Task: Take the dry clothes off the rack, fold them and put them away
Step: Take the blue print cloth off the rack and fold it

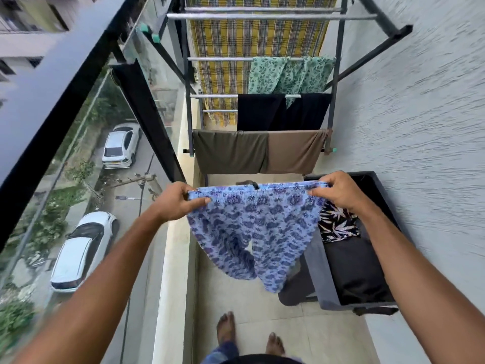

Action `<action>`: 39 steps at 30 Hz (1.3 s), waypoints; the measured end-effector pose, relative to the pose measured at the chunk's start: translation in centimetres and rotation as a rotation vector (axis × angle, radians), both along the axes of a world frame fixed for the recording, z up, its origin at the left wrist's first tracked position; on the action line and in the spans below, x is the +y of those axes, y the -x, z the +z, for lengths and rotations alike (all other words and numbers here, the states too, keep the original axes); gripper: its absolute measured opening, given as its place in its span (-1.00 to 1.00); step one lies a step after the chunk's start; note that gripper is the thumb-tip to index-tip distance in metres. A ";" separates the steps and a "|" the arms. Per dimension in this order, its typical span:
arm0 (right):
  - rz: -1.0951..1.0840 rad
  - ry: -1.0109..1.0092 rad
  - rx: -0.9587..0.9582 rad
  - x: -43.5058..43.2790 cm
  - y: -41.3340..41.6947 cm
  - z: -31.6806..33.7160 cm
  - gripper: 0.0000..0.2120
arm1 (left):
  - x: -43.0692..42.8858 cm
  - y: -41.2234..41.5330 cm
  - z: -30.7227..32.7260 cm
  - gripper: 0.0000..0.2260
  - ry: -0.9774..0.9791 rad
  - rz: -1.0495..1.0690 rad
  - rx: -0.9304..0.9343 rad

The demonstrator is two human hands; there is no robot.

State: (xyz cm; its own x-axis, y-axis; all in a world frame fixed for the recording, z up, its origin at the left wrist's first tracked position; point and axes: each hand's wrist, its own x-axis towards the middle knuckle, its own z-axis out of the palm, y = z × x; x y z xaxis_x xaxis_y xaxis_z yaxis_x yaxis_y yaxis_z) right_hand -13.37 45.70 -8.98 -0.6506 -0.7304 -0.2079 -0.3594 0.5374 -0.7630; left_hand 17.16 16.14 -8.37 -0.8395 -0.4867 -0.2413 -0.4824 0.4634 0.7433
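Observation:
A pair of blue flower-print shorts (252, 227) hangs in the air before me, stretched by its waistband. My left hand (178, 203) pinches the band's left end and my right hand (338, 191) pinches its right end. Behind them stands the drying rack (338, 74) with a brown cloth (259, 151) on the nearest rail, a black garment (262, 111) above it, a green leaf-print cloth (288, 73) higher up, and a yellow checked sheet (236, 40) at the back. A dark basket (328, 279) at the right holds a black-and-white leaf-print garment (338, 224) and a black folded one (357, 271).
This is a narrow balcony. A black railing (60, 82) with a glass panel runs along the left, a rough white wall (420, 101) along the right. My bare feet (225, 329) stand on the tiled floor (228, 292). Parked white cars (81, 248) lie far below.

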 end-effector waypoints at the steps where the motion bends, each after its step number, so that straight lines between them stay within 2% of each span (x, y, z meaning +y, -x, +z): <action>1: -0.018 0.021 0.005 -0.4 -0.6 0.2 -0.66 | 0.0 0.2 -0.2 -0.54 -0.054 0.021 0.054; 3: -0.065 0.122 -0.023 -1.4 -2.5 0.9 -0.65 | 0.6 1.0 -0.6 -0.47 -0.231 0.097 0.152; 4: -0.117 0.212 -0.077 -2.1 -3.7 1.1 -0.64 | 1.0 1.5 -0.7 -0.50 -0.339 0.162 0.208; 7: -0.453 0.501 -0.225 -5.1 -8.1 0.7 -0.69 | 2.7 3.4 -0.8 -0.84 -0.651 0.461 0.360; 9: -0.688 0.561 -0.258 -7.3 -11.1 -0.5 -0.72 | 3.7 4.4 -1.5 -0.92 -0.691 0.579 0.376; 11: -0.784 0.560 -0.277 -9.3 -13.9 -1.0 -0.76 | 4.8 4.9 -2.0 -0.85 -0.611 0.661 0.359; 13: -0.692 0.548 -0.124 -10.8 -16.1 -1.0 -0.76 | 5.9 5.3 -2.0 -0.75 -0.425 0.633 0.358; 15: -0.521 0.534 0.035 -12.1 -17.8 -0.8 -0.81 | 7.2 5.6 -1.4 -0.69 -0.241 0.509 0.359; 18: -0.436 0.535 0.100 -13.0 -18.2 -0.8 -0.85 | 8.2 5.8 -0.5 -0.70 -0.103 0.475 0.407; 21: -0.398 0.557 0.076 -13.3 -18.1 -0.8 -0.84 | 8.2 6.0 -0.8 -0.69 -0.106 0.474 0.469; 25: -0.333 0.576 -0.124 -13.0 -18.4 -1.5 -0.61 | 7.8 6.3 -1.5 -0.57 -0.080 0.415 0.516; 28: -0.220 0.651 -0.251 -12.2 -18.2 -1.3 -0.63 | 7.7 6.4 -1.0 -0.60 -0.211 0.394 0.561; 31: -0.148 0.646 -0.221 -12.0 -18.0 -1.1 -0.59 | 7.4 6.4 0.2 -0.71 -0.443 0.362 0.644; 35: -0.176 0.614 -0.187 -12.1 -16.8 -1.1 -0.53 | 7.4 6.6 1.0 -0.78 -0.519 0.277 0.689; 37: -0.184 0.609 -0.204 -12.2 -16.3 -1.0 -0.55 | 7.2 6.9 1.1 -0.76 -0.597 0.285 0.692; 39: -0.178 0.613 -0.216 -12.3 -16.0 -1.0 -0.59 | 6.9 7.2 0.9 -0.66 -0.659 0.304 0.708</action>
State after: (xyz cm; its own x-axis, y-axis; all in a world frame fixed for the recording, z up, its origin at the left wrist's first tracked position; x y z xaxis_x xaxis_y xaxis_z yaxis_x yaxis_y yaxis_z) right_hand 2.65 33.41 -9.96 -0.7624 -0.6432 0.0713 -0.1108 0.0212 -0.9936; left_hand 9.93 23.08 -7.50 -0.7564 -0.6533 -0.0338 0.1395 -0.2115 0.9674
